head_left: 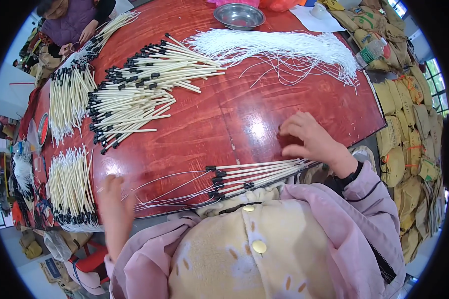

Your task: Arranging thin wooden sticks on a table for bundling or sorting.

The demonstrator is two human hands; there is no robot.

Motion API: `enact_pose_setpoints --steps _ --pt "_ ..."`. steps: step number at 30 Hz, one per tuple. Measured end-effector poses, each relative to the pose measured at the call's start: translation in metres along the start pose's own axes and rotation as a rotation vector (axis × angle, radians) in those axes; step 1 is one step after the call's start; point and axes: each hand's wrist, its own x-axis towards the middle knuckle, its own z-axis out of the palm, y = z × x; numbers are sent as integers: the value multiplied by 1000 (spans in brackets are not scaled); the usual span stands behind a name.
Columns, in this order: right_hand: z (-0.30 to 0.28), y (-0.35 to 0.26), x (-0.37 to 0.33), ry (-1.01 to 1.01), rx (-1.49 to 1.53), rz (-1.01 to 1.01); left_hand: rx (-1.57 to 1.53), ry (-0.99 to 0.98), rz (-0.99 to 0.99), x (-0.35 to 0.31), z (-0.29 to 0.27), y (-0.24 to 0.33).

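Observation:
My right hand (pixel 312 140) hovers over the front right of the red table, fingers curved and apart, nothing visible in them. Below it, several cream sticks with black end caps (pixel 249 175) lie along the table's near edge, with white cords (pixel 169 187) trailing left from the caps. My left hand (pixel 118 207) is at the front left, slightly blurred, its thumb apart from the fingers and no object visible in it. Just left of it lies a bundle of cream sticks (pixel 71 182) with black caps toward me. A large loose pile of capped sticks (pixel 134 94) is farther up.
White cords (pixel 279 47) spread across the far side beside a metal bowl (pixel 239 16). Another corded bundle (pixel 71 99) lies at left, near a person in a purple vest (pixel 75 22). A plastic bottle (pixel 371 52) and stacked sacks (pixel 396 134) stand at right.

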Motion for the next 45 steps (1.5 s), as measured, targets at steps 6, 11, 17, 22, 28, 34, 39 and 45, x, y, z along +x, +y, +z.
enact_pose_setpoints --steps 6,11,17,22,28,34,39,45 --pt "8 32 37 241 -170 71 -472 -273 451 55 67 101" --pt "12 70 36 365 -363 267 -282 -441 574 96 74 123" --pt "17 45 33 218 -356 281 -341 -251 666 175 125 184" --pt "21 24 21 189 -348 164 -264 -228 566 179 154 236" --pt "21 25 0 207 -204 146 -214 -678 857 114 138 246" --pt "21 12 -19 45 -156 73 -363 -204 866 174 162 244" --pt "31 3 -37 64 -71 67 -311 -194 1030 189 179 242" --pt "30 4 -35 61 -81 65 -366 -390 897 172 164 240"
